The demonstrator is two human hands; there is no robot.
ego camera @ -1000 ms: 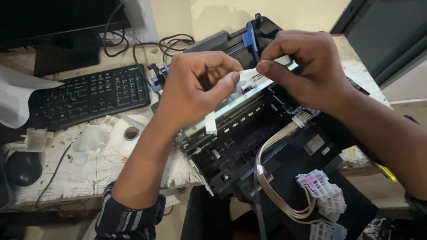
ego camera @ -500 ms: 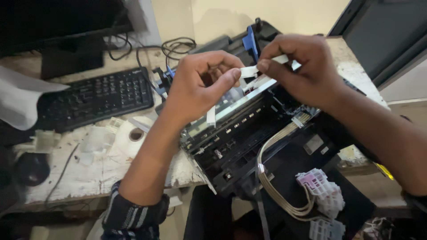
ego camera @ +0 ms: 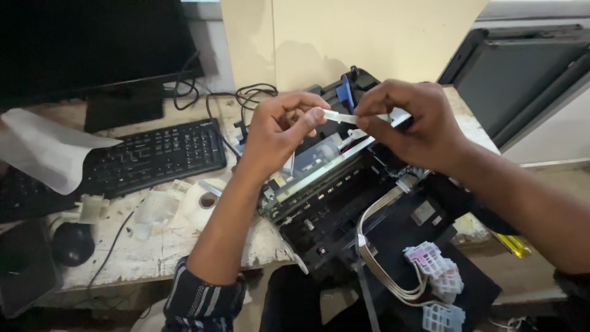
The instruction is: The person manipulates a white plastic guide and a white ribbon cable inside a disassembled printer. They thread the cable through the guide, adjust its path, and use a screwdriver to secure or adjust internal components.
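Opened black printer [ego camera: 344,227] on the worn white desk [ego camera: 147,258], cover off, insides bared, so stripping looks well along; white tube bundle [ego camera: 384,270] and ink tank caps [ego camera: 436,270] hanging loose at the front. Thin white ribbon strip [ego camera: 339,115] pinched at both ends, above the printer's rear, between left hand [ego camera: 276,132] and right hand [ego camera: 409,123], both closed narrowly on it; seating or removal of strip judged unfinished. Compared with 0.5 s ago: strip raised a little higher, stretched straighter; keyboard [ego camera: 153,157] unmoved.
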